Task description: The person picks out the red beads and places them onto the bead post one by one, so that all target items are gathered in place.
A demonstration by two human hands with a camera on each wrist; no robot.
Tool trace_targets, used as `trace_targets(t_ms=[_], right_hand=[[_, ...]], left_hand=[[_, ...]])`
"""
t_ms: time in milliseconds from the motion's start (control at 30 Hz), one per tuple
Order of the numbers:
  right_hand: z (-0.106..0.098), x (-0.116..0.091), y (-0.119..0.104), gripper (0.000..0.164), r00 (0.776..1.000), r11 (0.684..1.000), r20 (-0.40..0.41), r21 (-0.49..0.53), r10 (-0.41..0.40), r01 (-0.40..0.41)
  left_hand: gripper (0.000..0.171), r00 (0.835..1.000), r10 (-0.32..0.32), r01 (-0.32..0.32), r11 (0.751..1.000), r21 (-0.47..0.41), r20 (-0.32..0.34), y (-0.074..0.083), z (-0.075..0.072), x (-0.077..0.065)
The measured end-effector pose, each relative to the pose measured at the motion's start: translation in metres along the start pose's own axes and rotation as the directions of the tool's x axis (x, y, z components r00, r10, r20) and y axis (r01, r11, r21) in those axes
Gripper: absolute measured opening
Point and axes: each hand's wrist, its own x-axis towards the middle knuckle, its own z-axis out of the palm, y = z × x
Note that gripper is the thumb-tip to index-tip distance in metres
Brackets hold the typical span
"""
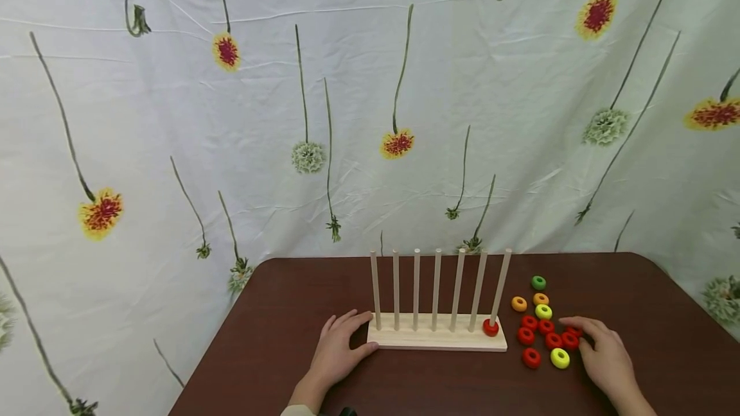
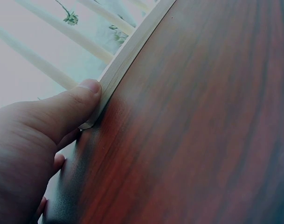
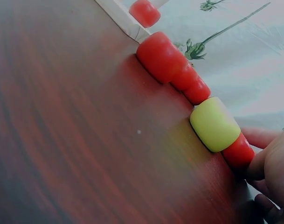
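Observation:
A pale wooden rack [image 1: 433, 339] with several upright pegs stands on the table; one red ring [image 1: 490, 327] sits at the foot of its rightmost peg. My left hand [image 1: 341, 348] holds the rack's left end, its thumb [image 2: 88, 88] pressed along the front edge and its index finger at the back corner. To the right of the rack, my right hand [image 1: 604, 355] has thumb and index finger curled round a red ring [image 1: 575, 331] at the right side of a loose group of rings. That ring is partly covered by the fingers. A yellow ring [image 3: 215, 125] lies close by.
The group holds several more red rings [image 1: 525, 336], two yellow ones, two orange rings [image 1: 519, 304] and a green ring [image 1: 539, 282] at the back. Behind the dark brown table [image 1: 277, 313] hangs a white cloth [image 1: 347, 210] with printed flowers.

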Motion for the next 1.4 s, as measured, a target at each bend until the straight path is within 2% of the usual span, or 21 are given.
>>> trace_targets(t_ms=[400, 767, 900, 1133, 1267, 1400], right_hand=[[0.001, -0.002, -0.002, 0.038, 1.000, 1.000, -0.014, 0.007, 0.015, -0.015], [0.005, -0.004, -0.004, 0.034, 0.990, 0.999, -0.138, 0.039, 0.020, -0.015], [0.005, -0.005, -0.007, 0.032, 0.975, 0.996, -0.214, 0.070, 0.060, -0.046], [0.006, -0.006, -0.018, 0.031, 0.932, 0.989, -0.343, 0.125, 0.116, -0.077], [0.004, -0.005, -0.028, 0.030, 0.919, 0.988, -0.375, 0.141, 0.119, -0.071], [-0.001, -0.005, -0.038, 0.030, 0.916, 0.986, -0.388, 0.164, 0.100, -0.038]], left_hand=[[0.058, 1.000, -0.015, 0.015, 1.000, 0.004, 0.018, 0.001, 0.000, 0.001], [0.059, 1.000, -0.022, 0.022, 1.000, -0.004, 0.018, -0.002, 0.000, 0.000], [0.058, 1.000, -0.018, 0.018, 1.000, 0.004, 0.011, -0.003, 0.001, 0.000], [0.058, 1.000, -0.009, 0.009, 1.000, 0.013, -0.002, -0.003, 0.001, -0.001], [0.058, 1.000, -0.006, 0.006, 1.000, 0.012, -0.004, -0.002, 0.000, 0.000], [0.058, 1.000, -0.007, 0.007, 1.000, 0.006, 0.005, -0.001, 0.000, 0.001]])
